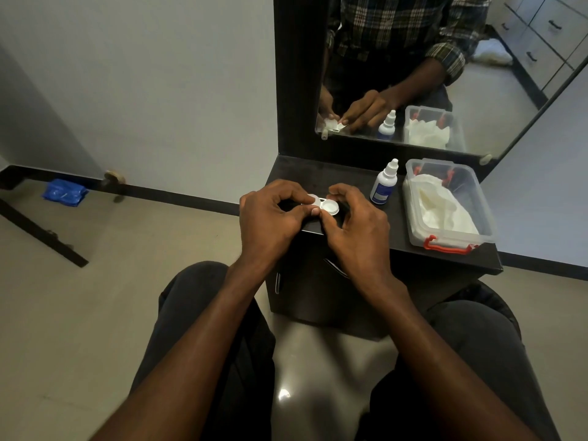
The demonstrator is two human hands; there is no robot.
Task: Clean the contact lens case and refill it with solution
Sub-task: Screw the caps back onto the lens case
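A clear box (483,214) with white cloth is placed on the dark shelf (350,176); the bottle (384,183) is stood beside it; the lens case (323,206), at the shelf's front, is pinched by the left hand (270,218) and the right hand (356,227).

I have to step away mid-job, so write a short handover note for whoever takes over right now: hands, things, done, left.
Left hand and right hand both hold the white contact lens case over the dark shelf; its right well looks open.
Solution bottle stands upright, capped, right of the hands, untouched.
Clear box with white cloth sits further right.
Done: case apparently opened.
Left: clean it, refill it with solution.
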